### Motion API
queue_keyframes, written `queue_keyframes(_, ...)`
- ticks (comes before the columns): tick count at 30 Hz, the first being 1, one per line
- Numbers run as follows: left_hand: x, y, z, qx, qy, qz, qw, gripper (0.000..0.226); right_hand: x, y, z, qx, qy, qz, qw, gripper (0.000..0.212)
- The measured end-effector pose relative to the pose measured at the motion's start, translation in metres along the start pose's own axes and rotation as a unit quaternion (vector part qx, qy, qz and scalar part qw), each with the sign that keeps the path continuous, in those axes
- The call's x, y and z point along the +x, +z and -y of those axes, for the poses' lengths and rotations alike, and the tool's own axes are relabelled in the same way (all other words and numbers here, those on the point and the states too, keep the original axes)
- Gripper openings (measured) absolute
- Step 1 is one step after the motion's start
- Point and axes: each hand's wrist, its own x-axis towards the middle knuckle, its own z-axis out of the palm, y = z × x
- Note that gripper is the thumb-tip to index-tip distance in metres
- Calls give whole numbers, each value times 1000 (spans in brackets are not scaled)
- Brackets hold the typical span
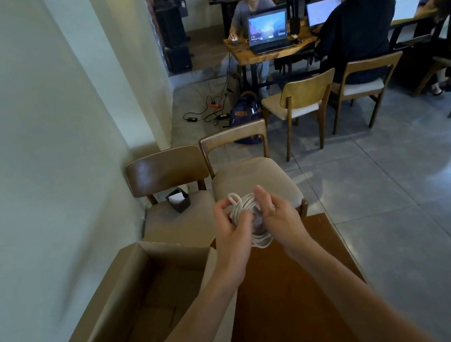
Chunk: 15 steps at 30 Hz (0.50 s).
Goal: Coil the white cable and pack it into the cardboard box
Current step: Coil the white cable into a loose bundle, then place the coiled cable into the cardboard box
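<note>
The biggest thing in my view is the cardboard box (117,317), plain brown corrugated board, standing open at the left of the wooden table (292,294) with its flaps folded outward. I can see down to its floor, where the bottom flaps meet in a seam; nothing lies in it. The table top is dark reddish-brown wood, smooth and slightly glossy, with a square far edge.

Beyond the table stand two wooden chairs with padded beige seats. The left chair (168,177) has a solid curved back and carries a small dark open holder (178,200) with something white inside; I cannot tell what. The right chair (252,175) has an open-frame back and a bare cushion.

Both of my bare forearms reach forward over the table. The white cable (251,217) is held in the air between the hands, above the far edge of the table and right of the box. It is a round, smooth cord gathered into a loose bundle of several loops, one small loop sticking up at the top.

My left hand (229,229) has its fingers curled in around the bundle's left side. My right hand (276,216) clasps the right side, fingers pressed together, thumb upright against the loops.
</note>
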Motion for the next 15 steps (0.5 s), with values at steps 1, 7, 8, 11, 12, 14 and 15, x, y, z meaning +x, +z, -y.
queue_keyframes(1,1,-5,-1,-7,-8,-6,1000,41,0,6,-1,5,4,6,1000,60)
queue_keyframes(7,-2,-49,-6,43,-9,-17,999,31,4,49,-7,-15,-18,37,999,61)
queue_keyframes(8,-3,-57,-6,74,-6,-21,997,26,4,56,-9,-20,-29,32,999,61)
queue_keyframes(11,-7,-79,-2,144,-35,-28,989,27,2,79,-17,-34,-47,21,998,59)
queue_keyframes(12,-9,-86,-1,156,-54,-35,986,33,1,85,-20,-34,-47,14,998,58)
queue_keyframes(14,-13,-100,0,157,-68,-71,983,49,-1,99,-25,-18,-42,5,999,55)
queue_keyframes(15,-16,-106,0,136,-73,-99,983,62,-2,105,-27,-3,-35,5,999,54)
